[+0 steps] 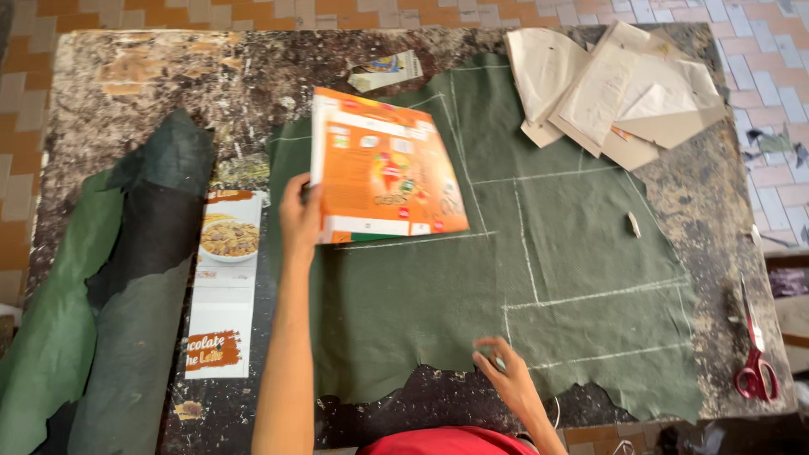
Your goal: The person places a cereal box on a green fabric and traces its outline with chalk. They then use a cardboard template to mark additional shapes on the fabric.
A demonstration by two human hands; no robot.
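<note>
A dark green hide (581, 278) lies spread on the worn table (152, 76), marked with white chalk lines. My left hand (299, 217) grips the left edge of an orange flattened carton panel (383, 168) and holds it slightly lifted over the hide's upper left part. My right hand (499, 364) rests near the hide's ragged front edge, fingers closed around a small pale piece of chalk. A second small chalk piece (633, 224) lies on the hide to the right.
A roll of green and black leather (126, 286) lies at the left. A flattened white food box (221, 286) sits beside it. Beige paper patterns (607, 88) are piled at the back right. Red-handled scissors (754, 362) lie at the right edge.
</note>
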